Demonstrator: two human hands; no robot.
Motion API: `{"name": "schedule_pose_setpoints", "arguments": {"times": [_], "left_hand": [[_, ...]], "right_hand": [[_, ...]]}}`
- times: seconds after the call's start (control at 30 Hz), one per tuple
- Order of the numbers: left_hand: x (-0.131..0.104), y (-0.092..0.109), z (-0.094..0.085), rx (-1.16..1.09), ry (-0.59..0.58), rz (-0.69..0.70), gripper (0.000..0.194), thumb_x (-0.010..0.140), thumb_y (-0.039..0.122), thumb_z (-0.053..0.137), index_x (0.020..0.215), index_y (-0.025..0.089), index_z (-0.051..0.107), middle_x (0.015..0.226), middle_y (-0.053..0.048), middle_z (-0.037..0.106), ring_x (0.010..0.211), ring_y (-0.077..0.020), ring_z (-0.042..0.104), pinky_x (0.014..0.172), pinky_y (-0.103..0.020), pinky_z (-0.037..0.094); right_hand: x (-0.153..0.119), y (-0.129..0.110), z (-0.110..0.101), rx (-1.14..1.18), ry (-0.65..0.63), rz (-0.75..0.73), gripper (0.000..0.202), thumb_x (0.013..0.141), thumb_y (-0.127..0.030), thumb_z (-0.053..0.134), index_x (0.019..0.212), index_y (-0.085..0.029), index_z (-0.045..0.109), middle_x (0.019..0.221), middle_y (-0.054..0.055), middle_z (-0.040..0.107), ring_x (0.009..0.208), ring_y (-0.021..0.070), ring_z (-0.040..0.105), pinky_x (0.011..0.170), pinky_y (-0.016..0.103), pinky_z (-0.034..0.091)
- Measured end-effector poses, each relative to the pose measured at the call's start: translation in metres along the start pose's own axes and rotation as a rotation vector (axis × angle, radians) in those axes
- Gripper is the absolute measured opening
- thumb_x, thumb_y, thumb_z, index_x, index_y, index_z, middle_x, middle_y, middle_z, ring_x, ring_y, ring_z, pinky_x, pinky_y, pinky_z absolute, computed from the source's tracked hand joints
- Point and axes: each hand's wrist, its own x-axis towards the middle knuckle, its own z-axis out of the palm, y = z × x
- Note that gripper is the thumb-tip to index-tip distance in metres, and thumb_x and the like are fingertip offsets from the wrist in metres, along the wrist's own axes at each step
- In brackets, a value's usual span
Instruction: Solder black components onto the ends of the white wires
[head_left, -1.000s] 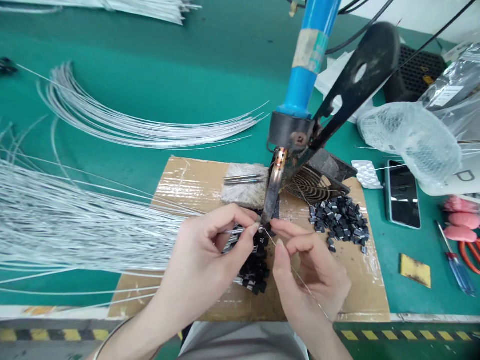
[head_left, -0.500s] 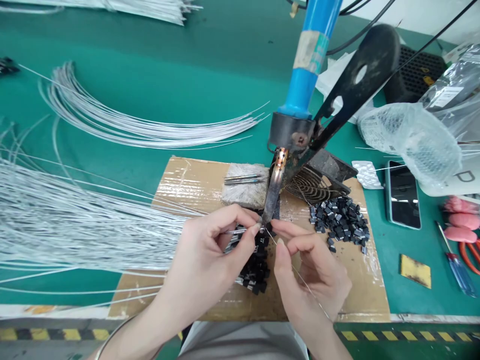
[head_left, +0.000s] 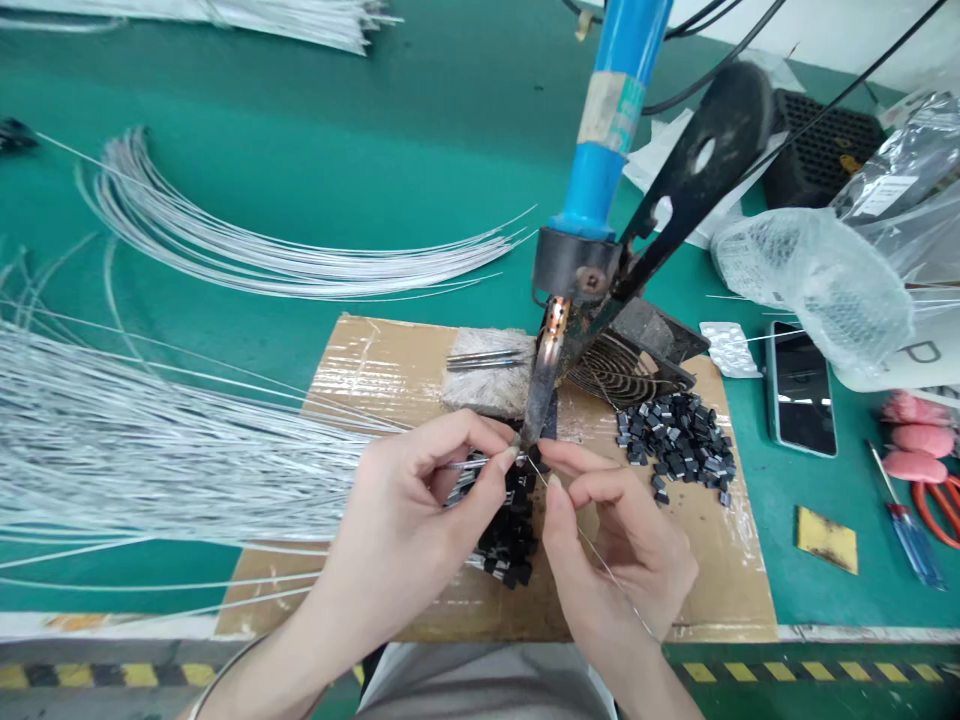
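Observation:
My left hand (head_left: 427, 510) pinches a thin grey wire (head_left: 469, 462) just under the tip of the soldering iron (head_left: 541, 400). The iron has a blue handle (head_left: 589, 185) and is clamped in a black metal stand (head_left: 694, 170), tip pointing down. In my right hand (head_left: 619, 545) a fine strand of solder wire (head_left: 600, 560) runs between thumb and fingers, its upper end close to the iron's tip. Below the fingertips lies a heap of wires ending in black connectors (head_left: 510, 540). My fingers partly hide the joint at the tip.
A large bundle of grey wires (head_left: 172, 430) spreads left; a smaller curved bundle (head_left: 300, 255) lies behind. Loose black connectors (head_left: 679, 445) are piled right on the cardboard (head_left: 360, 375). Farther right are a phone (head_left: 801, 390), yellow sponge (head_left: 826, 540) and screwdriver (head_left: 911, 535). A fan (head_left: 630, 365) stands behind the iron.
The view has shifted very slightly. Both hands keep nearly the same pose, with the solder wire still by the iron's tip.

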Motion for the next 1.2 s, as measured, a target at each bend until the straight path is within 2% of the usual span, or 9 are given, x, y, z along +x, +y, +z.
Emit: {"name": "schedule_pose_setpoints", "arguments": {"times": [0.17, 0.47, 0.7, 1.2], "left_hand": [[-0.0007, -0.0021, -0.0005, -0.016, 0.005, 0.001, 0.016, 0.087, 0.022, 0.067, 0.075, 0.022, 0.076, 0.078, 0.001, 0.08, 0.063, -0.0129, 0.066, 0.051, -0.023, 0.042], [-0.0016, -0.0035, 0.0002, 0.006, 0.004, 0.009, 0.016, 0.087, 0.023, 0.065, 0.074, 0.023, 0.075, 0.076, 0.0, 0.08, 0.064, -0.0144, 0.068, 0.047, -0.023, 0.039], [0.001, -0.0047, 0.0017, 0.021, -0.009, 0.001, 0.016, 0.087, 0.023, 0.064, 0.075, 0.023, 0.075, 0.076, 0.0, 0.079, 0.072, -0.0171, 0.073, 0.047, -0.023, 0.037], [-0.0022, -0.0012, 0.0006, 0.013, 0.006, 0.022, 0.017, 0.087, 0.022, 0.064, 0.073, 0.023, 0.074, 0.076, 0.001, 0.079, 0.06, -0.0128, 0.065, 0.049, -0.023, 0.04]], "right_hand": [[0.0008, 0.0, 0.001, -0.011, 0.001, -0.012, 0.021, 0.093, -0.007, 0.071, 0.085, -0.025, 0.064, 0.115, -0.002, 0.086, 0.103, 0.0122, 0.084, 0.093, 0.02, 0.065], [-0.0001, -0.0001, 0.0009, -0.006, -0.002, -0.008, 0.021, 0.093, -0.007, 0.071, 0.085, -0.025, 0.064, 0.116, -0.004, 0.086, 0.103, 0.0117, 0.084, 0.093, 0.019, 0.065], [0.0004, 0.0005, 0.0011, -0.028, 0.017, -0.014, 0.02, 0.093, -0.009, 0.072, 0.084, -0.025, 0.064, 0.112, -0.003, 0.086, 0.1, 0.0113, 0.084, 0.091, 0.018, 0.065], [-0.0034, 0.0041, 0.0019, -0.003, 0.01, -0.024, 0.02, 0.094, -0.006, 0.073, 0.089, -0.025, 0.066, 0.117, -0.002, 0.085, 0.105, 0.012, 0.083, 0.095, 0.021, 0.065]]}}
